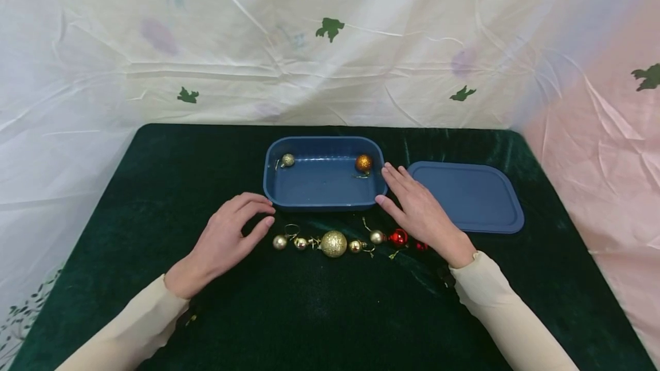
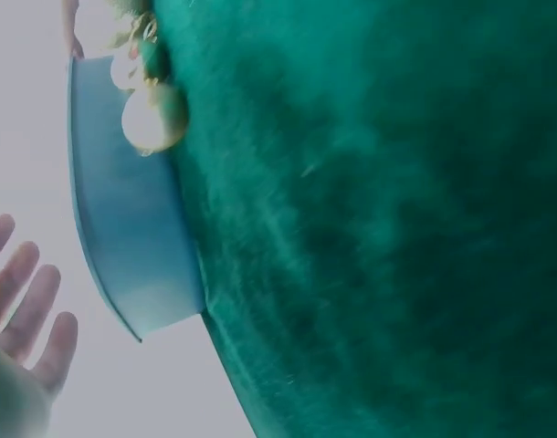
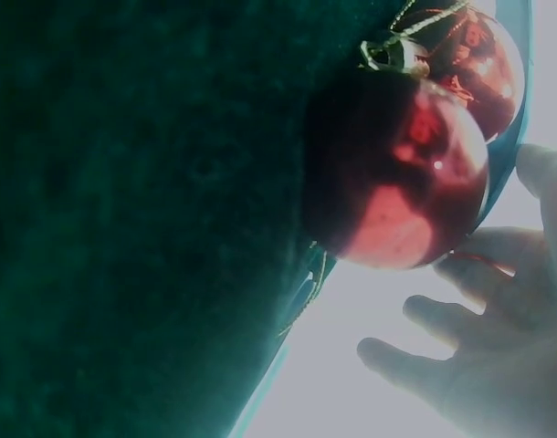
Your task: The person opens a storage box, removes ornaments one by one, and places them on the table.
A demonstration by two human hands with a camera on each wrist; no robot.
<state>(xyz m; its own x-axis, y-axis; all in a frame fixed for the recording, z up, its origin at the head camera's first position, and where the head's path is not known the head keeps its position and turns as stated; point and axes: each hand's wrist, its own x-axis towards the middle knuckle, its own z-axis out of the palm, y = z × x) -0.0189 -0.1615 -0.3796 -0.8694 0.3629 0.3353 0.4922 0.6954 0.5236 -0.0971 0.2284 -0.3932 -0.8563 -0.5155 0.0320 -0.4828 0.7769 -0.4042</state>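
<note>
A blue box (image 1: pixel 319 206) stands lidless on the table, with a small pale gold bauble (image 1: pixel 288 160) inside at left and an orange glitter bauble (image 1: pixel 363 162) at right. My left hand (image 1: pixel 227 239), fingers loosely bent and holding nothing, is at the box's front left corner. Beside the right end my right hand (image 1: pixel 420 208) lies with fingers extended; whether it touches the wall I cannot tell. In front of the box runs a row of baubles, with a large gold glitter bauble (image 1: pixel 333 244) and a shiny red bauble (image 1: pixel 398 237), which looms large in the right wrist view.
A flat blue lid (image 1: pixel 466 196) lies to the right of the box, partly behind my right hand. Dark green velvet cloth (image 1: pixel 319 314) covers the table. Pale fabric (image 1: pixel 330 85) hangs along the back and sides.
</note>
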